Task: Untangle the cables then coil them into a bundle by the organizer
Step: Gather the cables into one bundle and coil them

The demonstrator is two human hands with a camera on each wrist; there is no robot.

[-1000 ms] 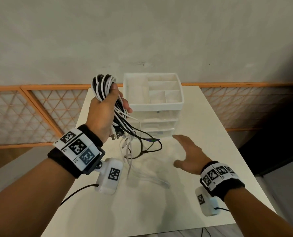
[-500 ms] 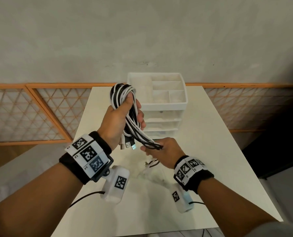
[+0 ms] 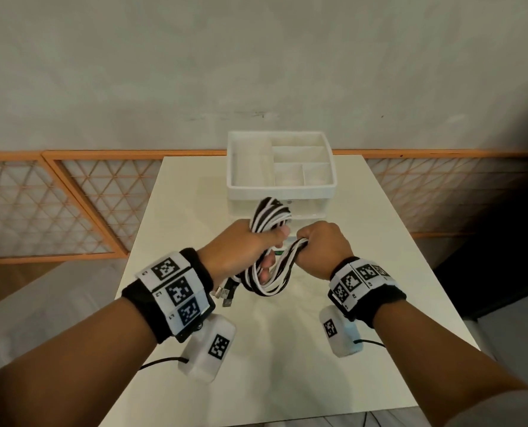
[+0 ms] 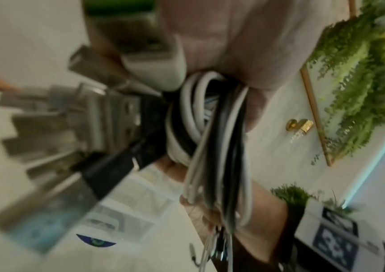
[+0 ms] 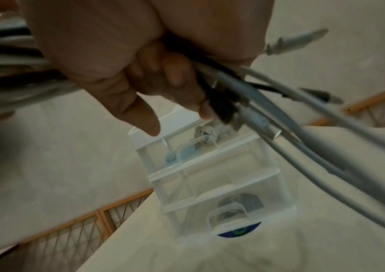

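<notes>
Both hands are up over the worktop (image 3: 379, 272), and the black and white cables (image 3: 272, 263) run between them as one gathered bundle. The left hand (image 3: 244, 248) has its grip clamped around the upper part of the bundle, fingers and thumb wrapped tight, with a loop of cable standing up above the fist in front of the organizer (image 3: 281, 186). In the left wrist view the cables (image 4: 210, 138) bunch through the palm, and several USB plugs (image 4: 108, 117) fan out beside them, blurred. The right hand (image 3: 321, 248) is closed around the other end of the loop, just beside the left; from its wrist camera the fingers (image 5: 173, 77) curl over the strands and loose connector ends (image 5: 256, 119) splay out past them. Below the hands the loop sags clear of the worktop. The white organizer (image 5: 210, 174) stands at the far edge of the worktop, its top tray divided into compartments, clear drawers beneath.
</notes>
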